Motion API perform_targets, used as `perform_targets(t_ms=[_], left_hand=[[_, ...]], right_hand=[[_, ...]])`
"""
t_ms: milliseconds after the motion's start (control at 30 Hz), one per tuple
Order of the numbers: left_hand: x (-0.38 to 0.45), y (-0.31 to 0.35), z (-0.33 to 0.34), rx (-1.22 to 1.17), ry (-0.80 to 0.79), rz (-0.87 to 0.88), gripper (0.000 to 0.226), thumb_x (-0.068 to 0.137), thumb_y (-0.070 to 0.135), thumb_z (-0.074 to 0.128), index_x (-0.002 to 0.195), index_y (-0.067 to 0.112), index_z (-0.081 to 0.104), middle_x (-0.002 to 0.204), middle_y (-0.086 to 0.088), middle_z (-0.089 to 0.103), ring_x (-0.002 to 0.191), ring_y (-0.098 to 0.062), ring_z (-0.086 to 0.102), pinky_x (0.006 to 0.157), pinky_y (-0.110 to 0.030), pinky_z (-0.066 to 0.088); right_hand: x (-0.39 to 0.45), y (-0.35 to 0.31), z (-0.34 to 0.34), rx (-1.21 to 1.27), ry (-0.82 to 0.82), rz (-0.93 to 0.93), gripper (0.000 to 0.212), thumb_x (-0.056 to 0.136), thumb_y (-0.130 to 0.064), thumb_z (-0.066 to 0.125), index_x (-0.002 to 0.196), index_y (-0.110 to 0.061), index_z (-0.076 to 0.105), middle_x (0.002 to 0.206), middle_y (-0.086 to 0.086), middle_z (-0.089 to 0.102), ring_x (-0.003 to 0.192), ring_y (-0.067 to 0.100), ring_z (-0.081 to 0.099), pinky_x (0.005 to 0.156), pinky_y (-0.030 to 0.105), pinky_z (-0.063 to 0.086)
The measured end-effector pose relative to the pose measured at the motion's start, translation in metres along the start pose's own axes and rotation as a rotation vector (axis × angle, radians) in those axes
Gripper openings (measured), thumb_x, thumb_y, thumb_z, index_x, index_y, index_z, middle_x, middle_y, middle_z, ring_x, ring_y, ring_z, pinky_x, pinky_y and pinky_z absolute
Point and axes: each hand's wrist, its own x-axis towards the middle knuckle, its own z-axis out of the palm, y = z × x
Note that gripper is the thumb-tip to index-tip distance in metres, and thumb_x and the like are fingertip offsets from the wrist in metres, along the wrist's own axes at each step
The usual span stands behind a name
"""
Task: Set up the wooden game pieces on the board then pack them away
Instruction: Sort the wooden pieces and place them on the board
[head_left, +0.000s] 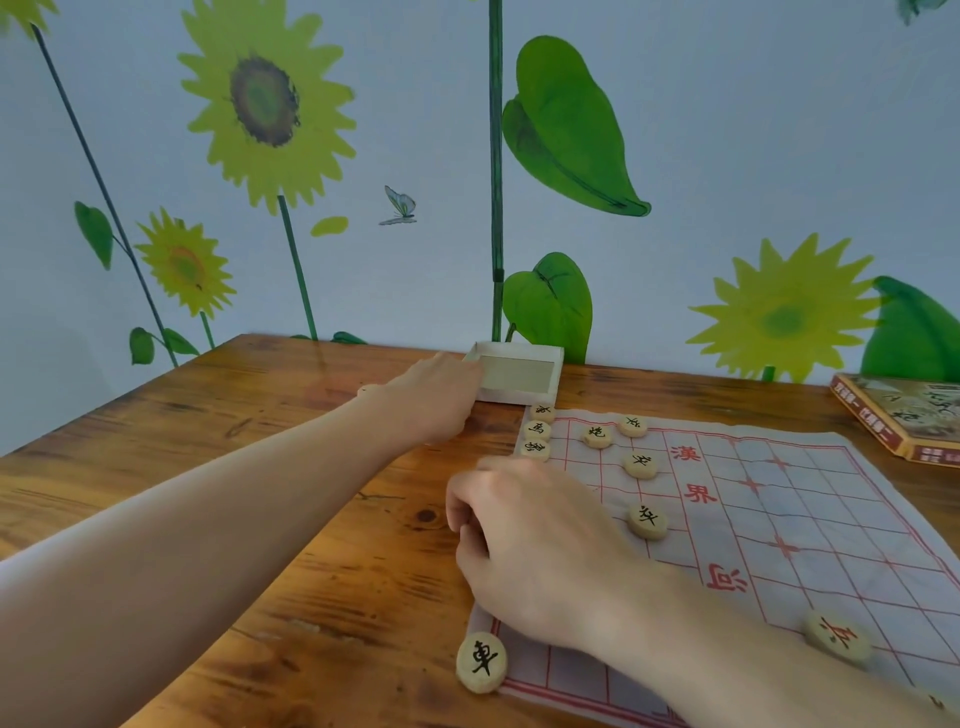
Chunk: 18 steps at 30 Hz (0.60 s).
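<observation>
Left hand (441, 395) reaches out, fingers loosely bent, touching the open box tray (519, 376). Right hand (524, 540) curls over the board's (779, 519) left edge, maybe gripping pieces; can't tell. The black 車 piece (481, 661) sits just below it.

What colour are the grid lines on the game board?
Red, on a pale grey-white board; the head view shows it clearly.

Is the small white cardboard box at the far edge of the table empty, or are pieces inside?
Empty. The small white cardboard box lies open and only its bare beige floor shows inside.
</observation>
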Motion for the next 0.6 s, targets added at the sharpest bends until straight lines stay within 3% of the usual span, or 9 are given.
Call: perform_targets(t_ms=[100,267,333,467,600], left_hand=[[0.001,-0.005,-0.004,-0.038,-0.004,-0.001,0.012,0.097,0.01,0.056,0.108,0.013,0.053,0.111,-0.011,0.062,0.089,-0.024,0.058,0.07,-0.037,0.047],[0.011,-0.043,-0.034,-0.164,0.083,-0.051,0.01,0.099,0.017,0.059,0.103,0.026,0.06,0.114,0.002,0.057,0.095,-0.017,0.056,0.078,-0.031,0.044],[0.014,-0.054,-0.034,-0.109,0.022,-0.073,0.009,0.098,0.02,0.061,0.101,0.028,0.062,0.116,0.002,0.058,0.1,-0.019,0.056,0.079,-0.031,0.042],[0.015,-0.054,-0.018,-0.046,-0.162,-0.062,0.012,0.1,0.024,0.06,0.109,0.025,0.067,0.103,0.003,0.064,0.089,-0.015,0.059,0.065,-0.025,0.041],[0.013,-0.058,-0.02,-0.088,-0.17,-0.025,0.015,0.099,0.033,0.06,0.11,0.03,0.069,0.106,0.005,0.068,0.095,-0.016,0.063,0.078,-0.031,0.049]], right_hand=[[0.0,0.0,-0.001,0.0,-0.001,-0.003,0.008,0.095,-0.023,0.053,0.091,-0.026,0.06,0.093,-0.008,0.057,0.09,0.015,0.054,0.075,0.032,0.051],[0.0,-0.001,-0.002,-0.003,-0.001,-0.007,0.009,0.096,-0.025,0.052,0.091,-0.028,0.057,0.091,-0.011,0.054,0.089,0.011,0.052,0.075,0.029,0.05],[0.0,-0.001,-0.001,-0.002,-0.004,-0.003,0.009,0.097,-0.025,0.052,0.09,-0.029,0.057,0.09,-0.011,0.054,0.089,0.011,0.052,0.076,0.029,0.05],[0.0,-0.001,0.0,-0.001,-0.001,-0.003,0.009,0.096,-0.024,0.053,0.089,-0.028,0.057,0.09,-0.01,0.054,0.089,0.013,0.053,0.075,0.03,0.05],[0.0,-0.001,0.0,-0.004,-0.006,-0.004,0.009,0.097,-0.024,0.053,0.09,-0.028,0.057,0.09,-0.01,0.054,0.089,0.013,0.052,0.075,0.03,0.05]])
